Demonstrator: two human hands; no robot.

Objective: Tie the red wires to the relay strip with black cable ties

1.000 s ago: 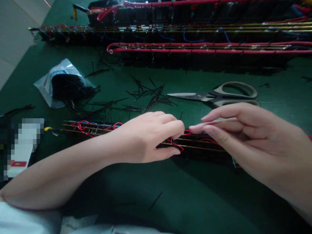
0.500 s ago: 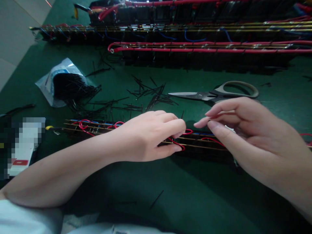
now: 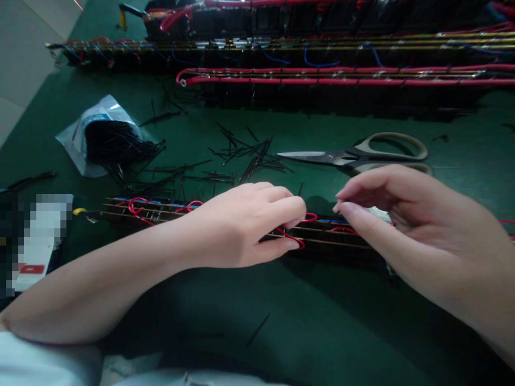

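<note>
My left hand [image 3: 261, 225] reaches over a long assembly of black parts with brass rods [image 3: 322, 242]. Its fingers are curled, and thumb and forefinger close around a looped red wire [image 3: 300, 242] on the assembly; the inside of the grip is hidden. To the right, my right hand [image 3: 402, 220] hovers just above the same assembly. Its thumb and fingertips are pinched together; whatever lies between them is too small to make out. A thin black cable tie [image 3: 301, 188] stands up beyond my left fingers.
Scissors [image 3: 341, 157] lie beyond my right hand. Loose black cable ties [image 3: 255, 158] are scattered near an open plastic bag [image 3: 80, 145] full of them. More wired assemblies [image 3: 322, 75] run along the back. A pixelated white object [image 3: 44, 236] sits at left.
The fingertips of my right hand have come together into a pinch and shifted slightly right. My left hand stays in place on the assembly.
</note>
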